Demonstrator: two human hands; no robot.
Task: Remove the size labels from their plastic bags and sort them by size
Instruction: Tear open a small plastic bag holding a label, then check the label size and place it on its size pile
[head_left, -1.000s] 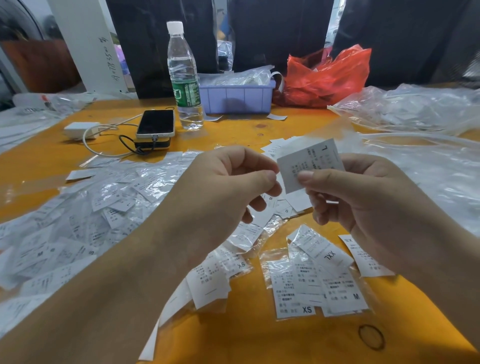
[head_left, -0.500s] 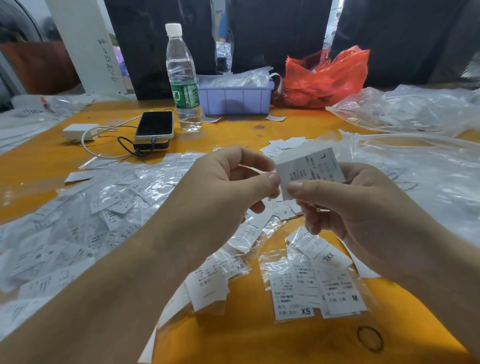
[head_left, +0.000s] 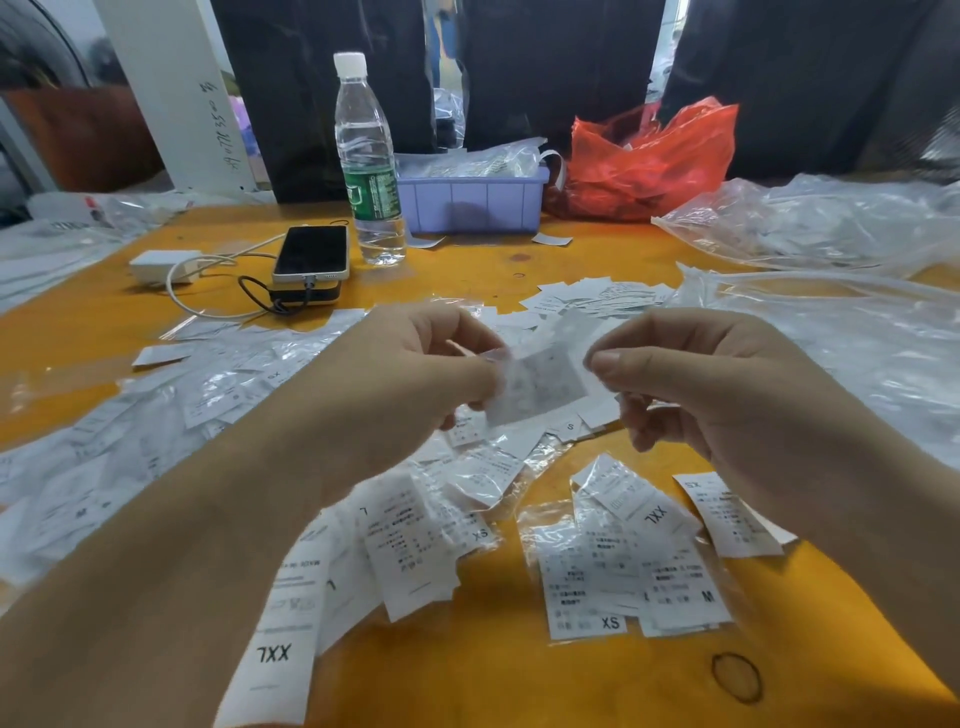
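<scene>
Your left hand (head_left: 410, 384) and right hand (head_left: 691, 384) are raised together above the desk (head_left: 519, 260), and each pinches one side of a small bagged label (head_left: 540, 384) between thumb and curled fingers; motion blur hides its size mark. It looks almost weightless and limp, and the clear film is probably slick, so hold the bag by its edge and draw the paper out by a corner without creasing it. Below, loose and bagged labels (head_left: 634, 566) marked XS, M and XXL lie scattered, with a larger heap (head_left: 156, 415) at your left.
</scene>
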